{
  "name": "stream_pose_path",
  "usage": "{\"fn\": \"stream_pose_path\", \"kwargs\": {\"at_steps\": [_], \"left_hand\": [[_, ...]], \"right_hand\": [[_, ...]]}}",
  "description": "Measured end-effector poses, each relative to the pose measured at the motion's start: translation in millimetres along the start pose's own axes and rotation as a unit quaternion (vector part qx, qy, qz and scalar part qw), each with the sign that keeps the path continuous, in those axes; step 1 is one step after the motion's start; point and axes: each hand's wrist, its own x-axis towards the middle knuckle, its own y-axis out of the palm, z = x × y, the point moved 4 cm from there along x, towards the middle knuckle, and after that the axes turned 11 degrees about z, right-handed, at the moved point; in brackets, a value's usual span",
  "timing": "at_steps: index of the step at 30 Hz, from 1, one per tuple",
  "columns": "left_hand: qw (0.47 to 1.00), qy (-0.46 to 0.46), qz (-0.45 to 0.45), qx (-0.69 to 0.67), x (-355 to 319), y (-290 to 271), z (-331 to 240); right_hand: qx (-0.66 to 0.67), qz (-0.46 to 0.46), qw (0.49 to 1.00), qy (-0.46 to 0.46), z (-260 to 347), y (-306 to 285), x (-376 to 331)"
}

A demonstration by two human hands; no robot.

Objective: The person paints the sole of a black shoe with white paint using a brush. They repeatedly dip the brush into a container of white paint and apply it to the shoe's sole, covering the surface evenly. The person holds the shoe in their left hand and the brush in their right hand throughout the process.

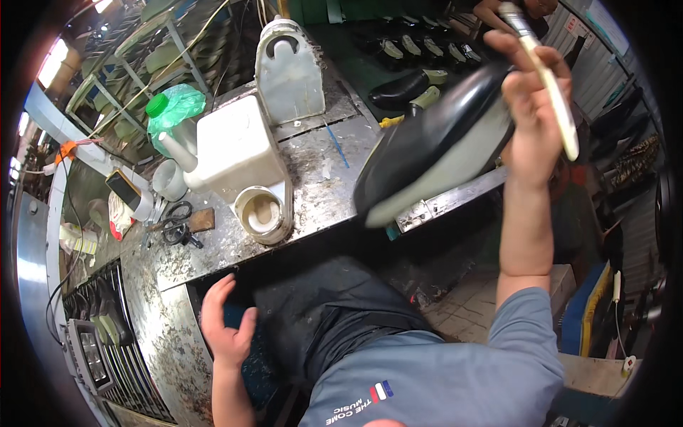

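Note:
Raised at the upper right, my right hand (533,117) is closed around a flat paintbrush (551,89) with a pale handle, bristles upward. A black shoe (427,146) with a pale grey sole hangs in the air against the same hand, blurred by motion. Its near end points down and left, and the hand hides how its other end is gripped. My left hand (229,327) is empty beside the bench's front edge, fingers apart. Closest to it on the bench is a round cup (262,217) with whitish contents, attached to a white container (238,146).
Scissors (178,226), a small pot (169,179) and a green-capped plastic bottle (174,114) stand left on the worn metal bench (313,192). A cut-open jug (295,85) is behind. Several black shoes (398,87) lie farther back; another person's arm (494,14) shows there.

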Motion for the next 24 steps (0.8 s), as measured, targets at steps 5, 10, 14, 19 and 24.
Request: {"fn": "stream_pose_path", "kwargs": {"at_steps": [5, 10, 14, 19, 24], "left_hand": [[0.834, 0.020, 0.170, -0.525, 42, 53, -39], [0.597, 0.012, 0.448, -0.665, 0, 75, -6], [0.587, -0.043, 0.351, -0.728, -53, 86, 14], [0.591, -0.060, 0.198, -0.780, -95, 80, 11], [0.566, -0.079, 0.145, -0.807, -118, 72, 8]], "right_hand": [[0.466, 0.172, 0.854, 0.155, 55, 148, -40], [0.550, 0.309, 0.754, 0.184, 79, 240, -73], [0.479, 0.354, 0.768, 0.233, 66, 262, -79], [0.176, 0.352, 0.906, 0.155, 31, 251, -62], [0.040, 0.377, 0.923, 0.061, 11, 258, -58]]}}
